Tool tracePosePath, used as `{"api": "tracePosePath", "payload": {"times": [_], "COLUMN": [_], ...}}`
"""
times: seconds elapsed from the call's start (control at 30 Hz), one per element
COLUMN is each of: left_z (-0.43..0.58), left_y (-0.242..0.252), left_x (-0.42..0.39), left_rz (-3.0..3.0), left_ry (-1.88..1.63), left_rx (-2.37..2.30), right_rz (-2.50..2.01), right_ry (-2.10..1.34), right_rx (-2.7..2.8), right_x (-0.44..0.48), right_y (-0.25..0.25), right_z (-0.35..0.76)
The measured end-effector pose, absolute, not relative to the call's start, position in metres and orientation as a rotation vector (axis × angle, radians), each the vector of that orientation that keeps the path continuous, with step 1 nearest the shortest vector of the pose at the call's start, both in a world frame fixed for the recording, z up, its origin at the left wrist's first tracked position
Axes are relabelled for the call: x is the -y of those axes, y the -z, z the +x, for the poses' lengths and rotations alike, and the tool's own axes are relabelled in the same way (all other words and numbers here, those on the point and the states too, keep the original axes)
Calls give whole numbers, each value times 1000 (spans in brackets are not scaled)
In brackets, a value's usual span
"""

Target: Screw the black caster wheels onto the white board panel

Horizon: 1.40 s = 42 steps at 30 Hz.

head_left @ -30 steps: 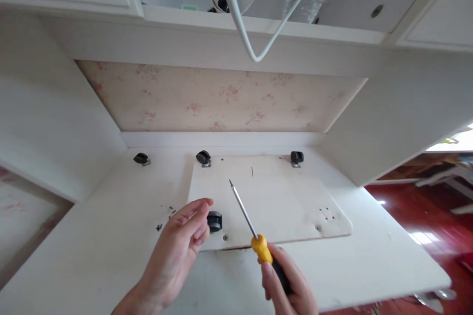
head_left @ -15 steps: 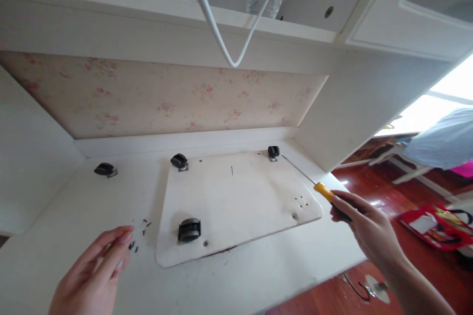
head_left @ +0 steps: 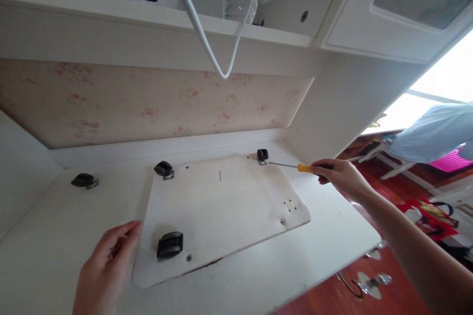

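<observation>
Our right hand (head_left: pixel 342 174) has its grip clenched around the dark end of a slim steel-shafted screwdriver with a yellow and black handle (head_left: pixel 305 168). The tool lies nearly level, its long axis running from the grip on the right towards the left and slightly away from us. Its tip sits right at the small metal mounting plate of the far-right black swivel caster (head_left: pixel 262 155). We cannot tell whether the tip is seated in a screw head. That caster stands on the far right corner of a white, scuffed wooden board with rounded corners (head_left: pixel 229 206), which lies flat on the white bench (head_left: pixel 48 236).

Our left hand (head_left: pixel 107 268) is well apart from the tool, with a released grip and loosely spread fingers. Its fingertips are at the board's near left edge, though contact is too close to call. The right hand is by far the nearer one to the far-right caster.

Just beside the left hand, a larger black caster (head_left: pixel 170 245) sits on the board's near left corner. Another small caster (head_left: pixel 163 169) is on the far left corner. A loose black caster (head_left: pixel 84 180) lies on the bench farther left. A cluster of small screw holes (head_left: pixel 290 204) marks the near right corner, which has no caster
</observation>
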<state>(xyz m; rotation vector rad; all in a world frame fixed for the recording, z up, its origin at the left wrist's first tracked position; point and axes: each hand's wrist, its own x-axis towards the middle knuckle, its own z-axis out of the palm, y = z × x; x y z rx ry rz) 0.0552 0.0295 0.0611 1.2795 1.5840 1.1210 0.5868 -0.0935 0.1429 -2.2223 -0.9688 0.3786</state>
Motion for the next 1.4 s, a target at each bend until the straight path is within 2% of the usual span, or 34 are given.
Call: {"api": "tracePosePath", "payload": {"times": [0.13, 0.43, 1.0, 1.4], "left_z": [28, 8, 30, 39], "left_y": [-29, 18, 15, 6], "left_x": [-25, -7, -1, 3], "left_rz": [1147, 927, 774, 770], "left_ry": [-1001, -952, -980, -830], "left_rx": [-1786, -1688, -1591, -1632], "right_rz": [-2302, -2425, -2540, -2663], "right_ry": [-408, -419, -371, -267], "right_rx": [1030, 1100, 1164, 1588], "right_x": [78, 56, 46, 10], "right_y": [-155, -182, -185, -213], "right_z": [587, 566, 573, 564]}}
